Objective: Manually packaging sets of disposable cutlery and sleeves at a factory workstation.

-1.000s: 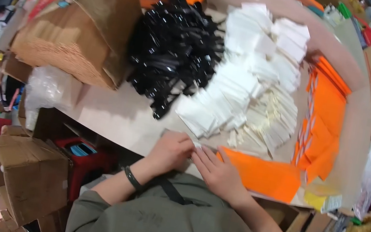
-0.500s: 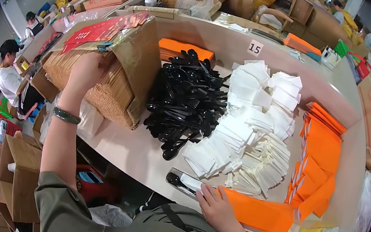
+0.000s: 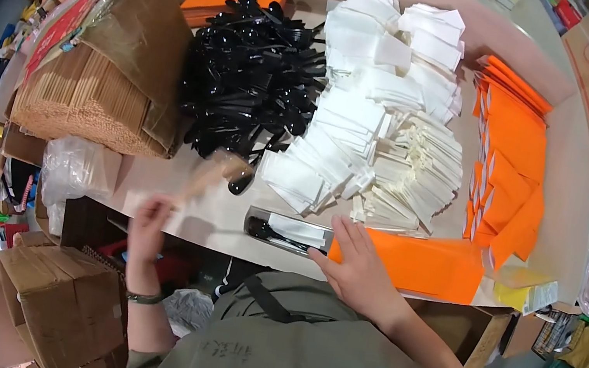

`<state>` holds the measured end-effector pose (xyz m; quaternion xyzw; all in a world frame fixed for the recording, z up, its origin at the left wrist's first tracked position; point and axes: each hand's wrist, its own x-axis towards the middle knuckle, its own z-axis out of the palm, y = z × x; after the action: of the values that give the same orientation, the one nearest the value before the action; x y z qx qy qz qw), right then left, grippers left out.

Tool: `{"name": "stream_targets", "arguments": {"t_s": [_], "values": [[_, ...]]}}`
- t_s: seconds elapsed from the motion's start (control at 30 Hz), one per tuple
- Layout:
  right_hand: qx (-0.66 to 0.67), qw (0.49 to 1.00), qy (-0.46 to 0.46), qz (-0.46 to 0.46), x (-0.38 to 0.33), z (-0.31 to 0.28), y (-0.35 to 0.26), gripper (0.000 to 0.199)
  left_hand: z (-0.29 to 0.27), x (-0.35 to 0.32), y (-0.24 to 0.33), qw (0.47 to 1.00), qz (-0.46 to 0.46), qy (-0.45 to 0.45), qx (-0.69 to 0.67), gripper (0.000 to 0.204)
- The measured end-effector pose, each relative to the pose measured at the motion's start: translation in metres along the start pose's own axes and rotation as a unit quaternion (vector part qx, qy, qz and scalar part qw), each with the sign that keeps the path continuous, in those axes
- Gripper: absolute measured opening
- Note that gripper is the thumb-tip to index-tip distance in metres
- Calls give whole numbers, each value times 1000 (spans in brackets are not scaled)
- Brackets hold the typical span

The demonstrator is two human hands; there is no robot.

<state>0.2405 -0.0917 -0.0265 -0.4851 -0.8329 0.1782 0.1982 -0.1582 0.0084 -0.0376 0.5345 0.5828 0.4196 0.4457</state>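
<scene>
my left hand (image 3: 149, 225), left of the frame's lower middle, has its fingers pinched on the near end of a tan strip (image 3: 207, 178); the strip is blurred, so i cannot tell exactly what it is. its far end reaches toward the heap of black cutlery (image 3: 255, 74) at upper left of centre. my right hand (image 3: 359, 266), lower middle, lies spread nearly flat, thumb out, gripping nothing, over the left end of an orange sleeve (image 3: 426, 266). just left of it, a clear pouch (image 3: 253, 214) holds black plastic cutlery and a white packet. white packets (image 3: 364, 82) fill the upper middle, and a cardboard box (image 3: 144, 31) of packed brown sticks stands upper left.
</scene>
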Motion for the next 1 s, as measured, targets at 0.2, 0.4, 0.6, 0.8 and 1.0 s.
{"name": "stream_targets", "arguments": {"t_s": [0.2, 0.4, 0.6, 0.8, 1.0], "values": [[-64, 998, -21, -6, -2, -1, 3, 46, 59, 21, 22, 927, 64, -244, 279, 11], [-52, 996, 33, -62, 20, 12, -12, 46, 147, -11, 44, 934, 112, -214, 262, 36], [-30, 998, 23, 51, 15, 2, -10, 49, 166, -24, 44, 953, 41, -152, 257, 45], [9, 1000, 21, 11, 17, -8, -5, 46, 180, -54, 73, 923, -48, -382, -11, 63], [3, 998, 21, -54, 11, -28, 2, 40, 167, -40, 76, 788, 365, -287, 405, 62]]}}
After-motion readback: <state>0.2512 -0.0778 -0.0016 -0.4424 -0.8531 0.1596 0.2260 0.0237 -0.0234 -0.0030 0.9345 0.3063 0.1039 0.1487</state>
